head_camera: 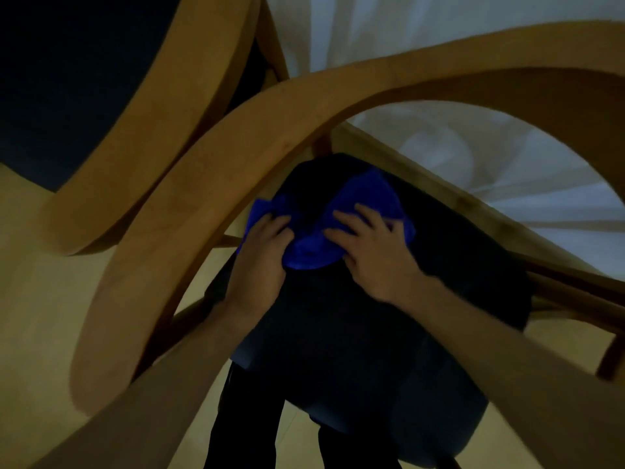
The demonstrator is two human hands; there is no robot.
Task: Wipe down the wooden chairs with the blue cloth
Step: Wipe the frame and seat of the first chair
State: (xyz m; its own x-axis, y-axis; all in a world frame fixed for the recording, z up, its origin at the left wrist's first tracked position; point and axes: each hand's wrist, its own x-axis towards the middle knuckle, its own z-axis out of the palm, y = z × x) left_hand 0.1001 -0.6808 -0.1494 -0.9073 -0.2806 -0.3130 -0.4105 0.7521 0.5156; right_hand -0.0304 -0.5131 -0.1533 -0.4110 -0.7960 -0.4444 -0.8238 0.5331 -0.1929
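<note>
Left hand [262, 252]: fingers curling, gripping the blue cloth [313, 252] at its left end. Cloth: lying crosswise on the dark seat [389, 333], between both hands. Right hand [375, 252]: fingers spreading, pressing flat on its right half.

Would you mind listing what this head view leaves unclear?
- Blue cloth: its near edges lie under the left hand and right hand.
- Dark seat: dim light hides its surface.
- Second chair: cut off by the top and left edges.
</note>
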